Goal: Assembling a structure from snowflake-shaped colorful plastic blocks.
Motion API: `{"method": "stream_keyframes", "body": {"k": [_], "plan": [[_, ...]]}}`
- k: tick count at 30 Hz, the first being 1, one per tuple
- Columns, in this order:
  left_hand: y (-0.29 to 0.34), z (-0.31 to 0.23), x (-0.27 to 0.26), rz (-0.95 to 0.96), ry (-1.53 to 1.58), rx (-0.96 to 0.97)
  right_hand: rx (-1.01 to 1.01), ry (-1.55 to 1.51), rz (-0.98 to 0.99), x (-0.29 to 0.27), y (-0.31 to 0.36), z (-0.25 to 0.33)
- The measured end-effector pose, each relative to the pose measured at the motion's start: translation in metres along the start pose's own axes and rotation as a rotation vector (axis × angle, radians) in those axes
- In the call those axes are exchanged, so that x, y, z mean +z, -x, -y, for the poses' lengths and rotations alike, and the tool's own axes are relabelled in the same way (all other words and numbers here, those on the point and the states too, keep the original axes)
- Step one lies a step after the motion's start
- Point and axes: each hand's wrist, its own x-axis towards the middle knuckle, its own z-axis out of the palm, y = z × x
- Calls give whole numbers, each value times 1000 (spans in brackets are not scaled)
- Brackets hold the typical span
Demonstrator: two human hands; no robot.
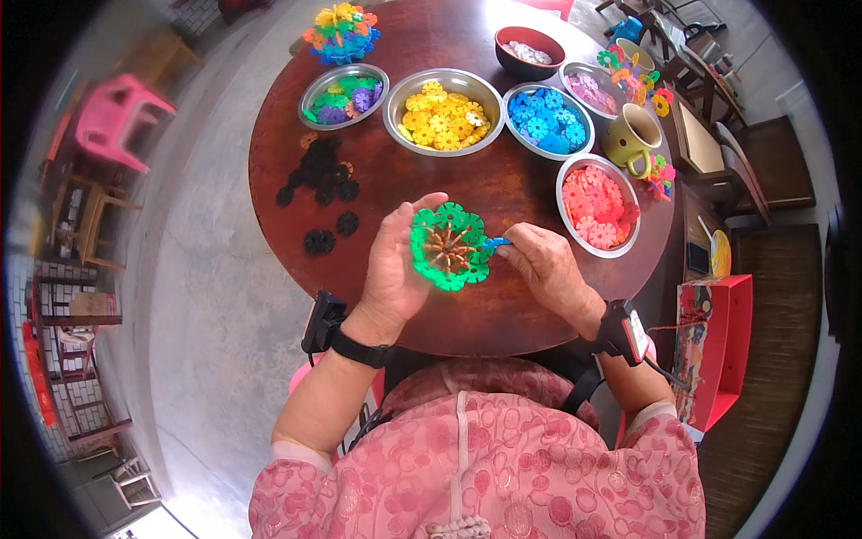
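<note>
Starting at the left, I see loose black notched plastic discs point(320, 160) on the dark red-brown table point(503, 319), beyond and to the left of the left hand point(393, 259); if that hand swung outward, I suspect it would scatter them. The left hand is half curled, thumb and fingers cupped round the left side of a round, open assembly of green notched plastic discs with a spiky orange-brown centre point(449, 248). This assembly sits between both hands, and it is my main worry: squeezing too hard could spring its joints, while too slack a hold could let it twist. At its right edge, a small blue plastic piece point(493, 243) appears to meet the green; I cannot tell whether any slots are engaged. The right hand point(543, 261) has this pinched between thumb and fingers, nearly closed. A skewed push could pop a green neighbour loose. Beyond and right of that hand, a silver metal bowl point(603, 253) of pink discs point(599, 202) could tip if bumped.
</note>
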Motion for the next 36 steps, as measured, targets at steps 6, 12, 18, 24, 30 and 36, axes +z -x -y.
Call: {"method": "stream_keyframes", "body": {"k": [6, 12, 18, 24, 30, 36], "plan": [[-2, 8, 1, 12, -151, -81, 36, -9, -15, -2, -1, -5], [-2, 12, -2, -11, -115, -103, 101, -61, -19, -6, 0, -6], [-1, 0, 1, -15, -51, -16, -67, 493, -304, -28, -32, -9], [0, -10, 3, -46, 67, -6, 36, 738, -292, -28, -64, -51], [-4, -13, -3, -94, 80, 74, 174, 901, -92, -24, -67, -73], [-4, -13, -1, -108, 134, 63, 158, 870, -104, -19, -52, -67]]}}
